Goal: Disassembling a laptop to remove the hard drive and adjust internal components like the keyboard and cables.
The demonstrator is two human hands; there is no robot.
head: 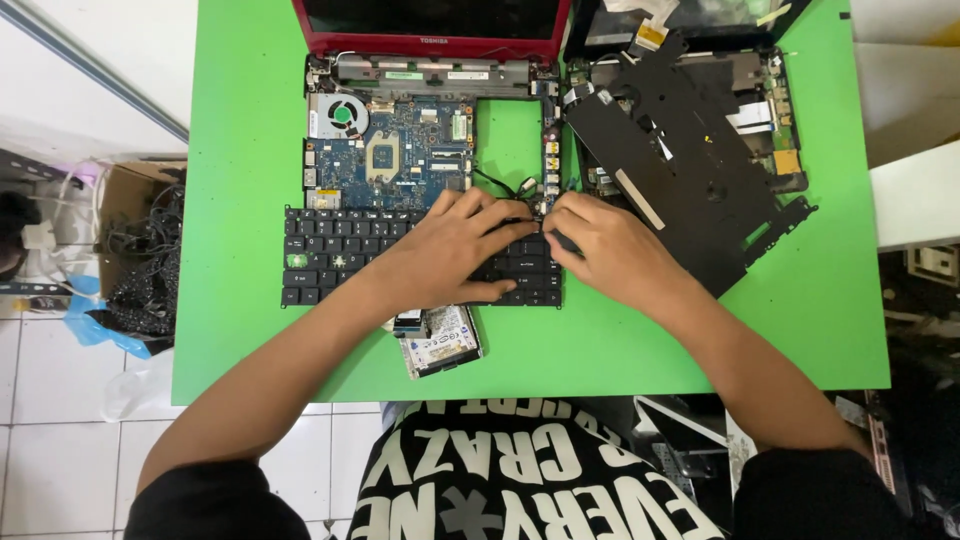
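Black keyboard (330, 255) lengthwise left-right under left hand (450, 255), right hand (610, 250).

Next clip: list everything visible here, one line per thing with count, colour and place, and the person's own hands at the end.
table: 1, green, fills the middle of the view
laptop: 1, red, opened up, top centre
circuit board: 1, blue, inside the red laptop
fan: 1, silver with green hub, board's left corner
keyboard: 1, black, loose, under the hands
hard drive: 1, silver, near table's front edge
second laptop: 1, black, dismantled, top right
black panel: 1, black, lying across the second laptop
cardboard box: 1, brown, on floor at left, holding cables
left hand: 1, on the keyboard
right hand: 1, at the keyboard's right end
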